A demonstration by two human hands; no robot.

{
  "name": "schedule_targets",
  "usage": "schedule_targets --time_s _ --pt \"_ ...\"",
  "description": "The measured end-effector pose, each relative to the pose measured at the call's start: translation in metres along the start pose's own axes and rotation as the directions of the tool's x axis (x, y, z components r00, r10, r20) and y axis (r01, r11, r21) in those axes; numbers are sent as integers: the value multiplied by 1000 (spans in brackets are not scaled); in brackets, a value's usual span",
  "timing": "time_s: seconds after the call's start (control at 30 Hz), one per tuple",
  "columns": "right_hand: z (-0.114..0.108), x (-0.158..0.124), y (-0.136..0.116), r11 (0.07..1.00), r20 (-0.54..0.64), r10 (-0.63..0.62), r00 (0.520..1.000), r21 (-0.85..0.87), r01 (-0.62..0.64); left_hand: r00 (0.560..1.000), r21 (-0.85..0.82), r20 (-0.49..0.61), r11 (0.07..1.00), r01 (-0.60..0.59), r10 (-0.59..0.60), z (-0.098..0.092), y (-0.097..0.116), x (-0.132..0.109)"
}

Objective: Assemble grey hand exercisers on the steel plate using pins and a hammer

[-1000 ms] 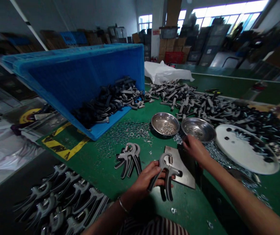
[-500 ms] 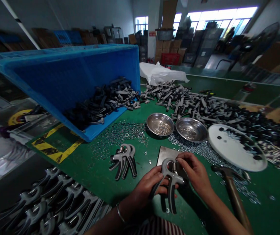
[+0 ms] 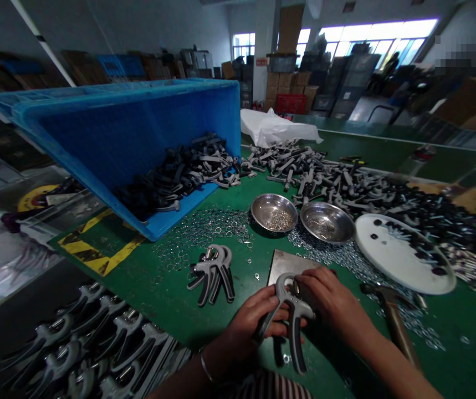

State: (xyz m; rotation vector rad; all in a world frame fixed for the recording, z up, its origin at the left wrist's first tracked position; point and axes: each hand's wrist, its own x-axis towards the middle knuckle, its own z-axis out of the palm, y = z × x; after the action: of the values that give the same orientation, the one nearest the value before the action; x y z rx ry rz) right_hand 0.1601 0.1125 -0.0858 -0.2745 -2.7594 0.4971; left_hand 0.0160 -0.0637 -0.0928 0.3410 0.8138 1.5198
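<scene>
From the head camera, the left hand (image 3: 258,317) was clamped on a spring grip (image 3: 291,303), its fingers bent behind the gray-and-black handle and showing again past it. The right hand (image 3: 329,293) touched the same grip's right side beside its coil, fingers together and bent; whether they pinched a small piece could not be told. The spring grip stood over the near edge of the green worktop (image 3: 171,296), tilted, handles downward, at the near left corner of a metal plate (image 3: 281,265), which the right hand partly covered. To the left, nearer the worktop's left edge, lay a group of overlapping assembled grips (image 3: 215,271), with loose rings (image 3: 216,224) scattered behind them. Striped tape (image 3: 107,263) marked the worktop's left corner, next to a blue crate (image 3: 138,113) that lay on its side, holding dark handles. More finished grips (image 3: 63,335) were lined up below that left edge. Behind the plate sat 2 steel bowls (image 3: 266,208), side by side, small metal parts in each. Small nuts (image 3: 348,260) spread between the bowls and a hammer (image 3: 399,330), whose handle pointed toward the near edge. A white tray (image 3: 381,257) with black-headed bolts rested farther right, and a long heap of gray parts (image 3: 312,166) stretched along the worktop's far side.
</scene>
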Motion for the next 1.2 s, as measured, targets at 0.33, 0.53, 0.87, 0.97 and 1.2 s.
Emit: schedule_targets --time_s 0.33,0.53,0.87,0.97,1.2 --pt "-11 -47 55 833 -147 549 823 184 -522 928 993 37 -116 6 370 19 -8 46" --pt "-2 -93 84 809 -70 587 806 76 -583 940 896 145 -444 7 309 5 -6 60" --pt "15 -66 62 883 -30 468 883 55 -466 938 938 232 -316 -145 259 -26 15 82" --pt "17 -65 70 887 -28 459 888 66 -456 930 934 244 -326 -148 276 -25 9 80" --pt "24 -61 64 872 -47 447 893 -199 -447 933 942 214 -315 -119 288 -21 2 74"
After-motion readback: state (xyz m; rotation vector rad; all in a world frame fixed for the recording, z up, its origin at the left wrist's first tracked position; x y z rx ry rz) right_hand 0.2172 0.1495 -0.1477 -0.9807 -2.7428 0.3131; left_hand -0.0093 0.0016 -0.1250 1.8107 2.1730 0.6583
